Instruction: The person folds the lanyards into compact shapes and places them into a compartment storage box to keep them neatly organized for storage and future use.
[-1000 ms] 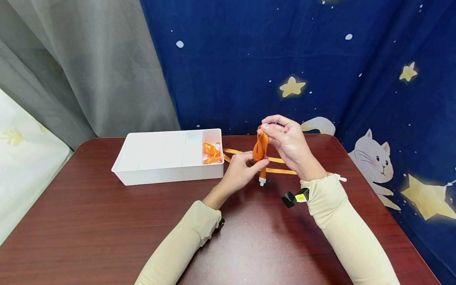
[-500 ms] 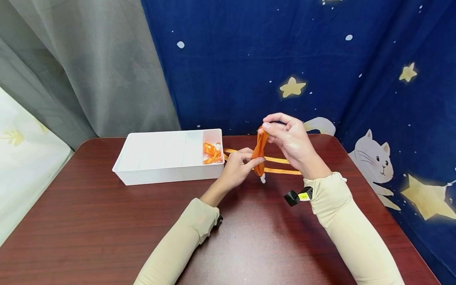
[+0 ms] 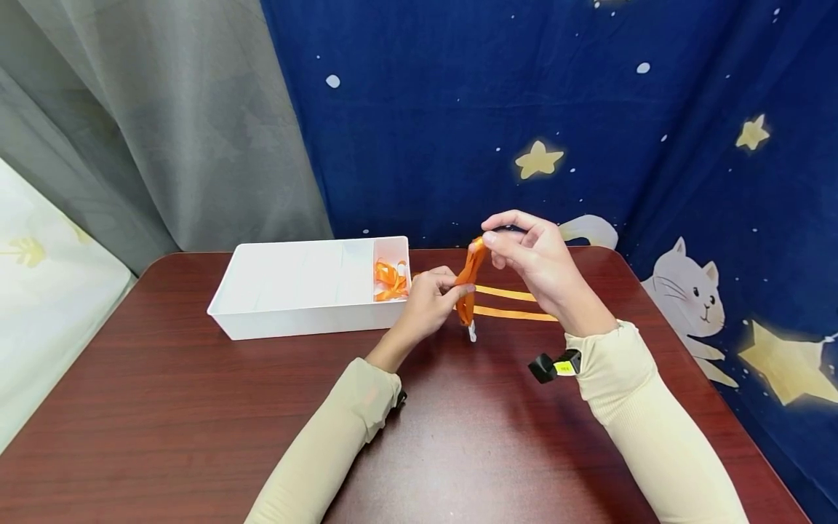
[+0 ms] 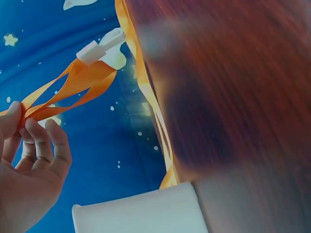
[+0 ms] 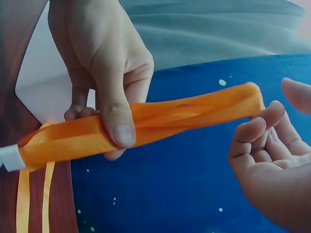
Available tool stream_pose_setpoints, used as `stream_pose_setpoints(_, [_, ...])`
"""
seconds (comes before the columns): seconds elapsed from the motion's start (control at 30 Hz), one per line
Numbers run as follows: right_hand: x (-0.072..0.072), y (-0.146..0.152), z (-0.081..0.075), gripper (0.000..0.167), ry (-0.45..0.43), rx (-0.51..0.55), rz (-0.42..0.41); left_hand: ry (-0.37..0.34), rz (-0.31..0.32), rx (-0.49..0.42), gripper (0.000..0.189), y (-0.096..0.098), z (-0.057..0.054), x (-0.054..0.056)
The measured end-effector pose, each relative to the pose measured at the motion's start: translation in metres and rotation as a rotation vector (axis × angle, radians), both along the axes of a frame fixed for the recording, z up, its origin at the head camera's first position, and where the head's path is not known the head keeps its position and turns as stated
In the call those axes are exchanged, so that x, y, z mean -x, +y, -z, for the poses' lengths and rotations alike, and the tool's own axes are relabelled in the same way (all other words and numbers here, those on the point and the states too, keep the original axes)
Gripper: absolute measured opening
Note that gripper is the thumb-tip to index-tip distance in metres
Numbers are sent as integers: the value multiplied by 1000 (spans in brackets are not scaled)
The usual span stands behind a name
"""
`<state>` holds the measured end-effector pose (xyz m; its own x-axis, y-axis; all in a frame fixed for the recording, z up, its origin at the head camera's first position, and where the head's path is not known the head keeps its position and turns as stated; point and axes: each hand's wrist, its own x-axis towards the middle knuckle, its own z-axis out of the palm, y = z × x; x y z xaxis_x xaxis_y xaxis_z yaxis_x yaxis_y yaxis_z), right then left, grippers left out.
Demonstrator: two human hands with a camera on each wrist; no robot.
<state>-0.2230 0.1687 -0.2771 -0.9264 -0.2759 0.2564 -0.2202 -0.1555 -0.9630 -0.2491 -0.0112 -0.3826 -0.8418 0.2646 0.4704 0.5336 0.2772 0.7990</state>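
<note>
A folded orange lanyard [image 3: 468, 275] hangs upright between both hands above the table. Its white plastic clip [image 3: 472, 332] dangles from the lower end and also shows in the left wrist view. My left hand [image 3: 425, 304] pinches the folded bundle around its middle, thumb on the near side. At the top end, my right hand [image 3: 545, 266] holds the looped fold at its fingertips, with the index finger raised off it. Behind the hands, a second orange lanyard [image 3: 513, 315] lies stretched across the table, its right end hidden by the right arm.
Left of the hands stands a white divided box [image 3: 314, 322]. Orange ribbon-like lanyards [image 3: 390, 280] lie coiled in its right compartment. The dark red wooden table [image 3: 196, 407] ends at a blue star-patterned curtain [image 3: 458, 109] at the back.
The folded lanyard has shifted slightly left with the left hand and become narrower and straighter. Its clip has moved left with it. The right hand still holds the top.
</note>
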Motion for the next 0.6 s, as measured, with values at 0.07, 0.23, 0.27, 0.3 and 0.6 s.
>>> stream_pose_setpoints(0.07, [-1, 1, 1, 16, 23, -31, -2, -9, -14, 1, 15, -1, 0, 1])
stream_pose_setpoints(0.23, [-4, 1, 2, 18, 56, -77, 2, -67, -25, -13, 15, -3, -1, 4])
stream_pose_setpoints(0.27, [-5, 1, 2, 19, 60, -80, 1, -77, -27, -19, 16, -4, -2, 5])
stream_pose_setpoints(0.3, [-6, 1, 1, 19, 64, -83, 0, -88, -30, -25, 16, -5, -4, 5])
stream_pose_setpoints(0.6, [-14, 1, 1, 18, 94, -79, -38, -162, -41, -117, 15, -15, -18, 9])
